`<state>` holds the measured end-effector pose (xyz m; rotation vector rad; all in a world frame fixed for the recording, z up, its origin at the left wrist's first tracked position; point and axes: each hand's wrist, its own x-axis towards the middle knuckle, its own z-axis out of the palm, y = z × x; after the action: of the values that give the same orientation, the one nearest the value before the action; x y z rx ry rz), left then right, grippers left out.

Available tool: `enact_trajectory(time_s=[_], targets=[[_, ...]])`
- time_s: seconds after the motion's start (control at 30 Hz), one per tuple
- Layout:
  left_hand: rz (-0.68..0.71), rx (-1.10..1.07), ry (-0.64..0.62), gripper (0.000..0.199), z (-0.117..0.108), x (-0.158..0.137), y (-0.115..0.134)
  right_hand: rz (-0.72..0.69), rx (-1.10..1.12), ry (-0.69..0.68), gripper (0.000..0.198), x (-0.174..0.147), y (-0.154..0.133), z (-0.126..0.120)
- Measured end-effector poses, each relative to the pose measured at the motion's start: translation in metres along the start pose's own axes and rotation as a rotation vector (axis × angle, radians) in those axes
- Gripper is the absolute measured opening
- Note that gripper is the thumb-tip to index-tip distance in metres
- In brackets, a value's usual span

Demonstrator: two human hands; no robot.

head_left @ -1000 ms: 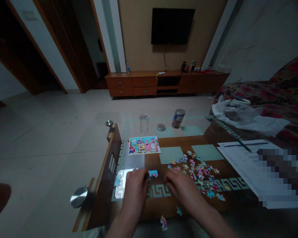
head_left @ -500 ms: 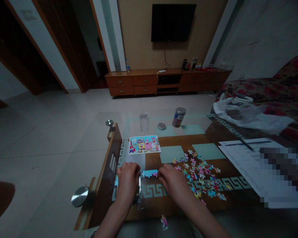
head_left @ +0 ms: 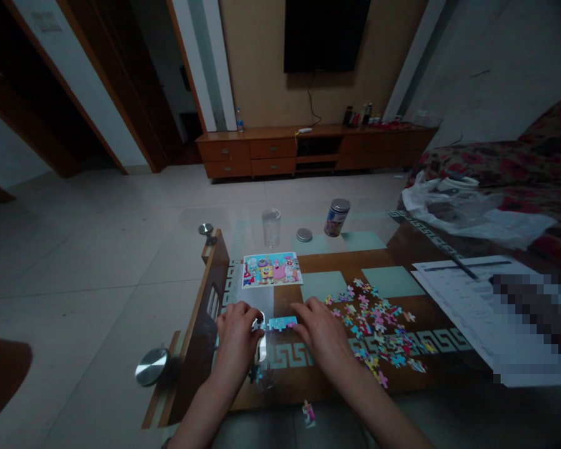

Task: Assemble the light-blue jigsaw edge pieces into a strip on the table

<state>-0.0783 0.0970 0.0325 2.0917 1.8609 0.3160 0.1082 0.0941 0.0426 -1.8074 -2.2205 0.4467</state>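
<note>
Lower centre, glass counter [head_left: 308, 380]: my left hand [head_left: 236, 337] and right hand [head_left: 322, 330], each grip narrow, pinch either end of a short blue joined strip [head_left: 283, 323]. Progress, judged: early.
Right of hands: loose pieces [head_left: 378, 324], mostly unplaced.
Above: reference picture [head_left: 271, 269], glass [head_left: 271, 227], tin [head_left: 336, 217], clear of the work.
</note>
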Motion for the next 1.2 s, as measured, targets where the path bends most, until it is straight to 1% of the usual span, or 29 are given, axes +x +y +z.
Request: enact_trajectory(time_s=[0.1, 0.23, 0.43, 0.67, 0.87, 1.2], targets=[[-0.004, -0.003, -0.001, 0.015, -0.0001, 0.0014, 0.0040, -0.016, 0.014, 0.011, 0.026, 0.0005, 0.0003, 0.0033], [0.001, -0.019, -0.003, 0.017, -0.0020, 0.0009, 0.0074, -0.025, 0.026, 0.008, 0.022, 0.0003, -0.0005, 0.0058], [0.036, -0.030, -0.026, 0.021, 0.0004, 0.0004, 0.0060, -0.027, 0.042, -0.012, 0.021, 0.0004, -0.0032, 0.0061], [0.036, -0.038, -0.040, 0.022, -0.0022, -0.0009, 0.0074, -0.024, 0.057, -0.041, 0.016, 0.0006, -0.0056, 0.0070], [0.049, -0.052, -0.047, 0.023, -0.0007, -0.0025, 0.0049, 0.004, 0.044, -0.045, 0.012, 0.0038, -0.0079, 0.0085], [0.072, -0.042, -0.032, 0.022, 0.0032, -0.0023, 0.0051, -0.021, 0.036, -0.032, 0.011, 0.0021, -0.0089, 0.0104]])
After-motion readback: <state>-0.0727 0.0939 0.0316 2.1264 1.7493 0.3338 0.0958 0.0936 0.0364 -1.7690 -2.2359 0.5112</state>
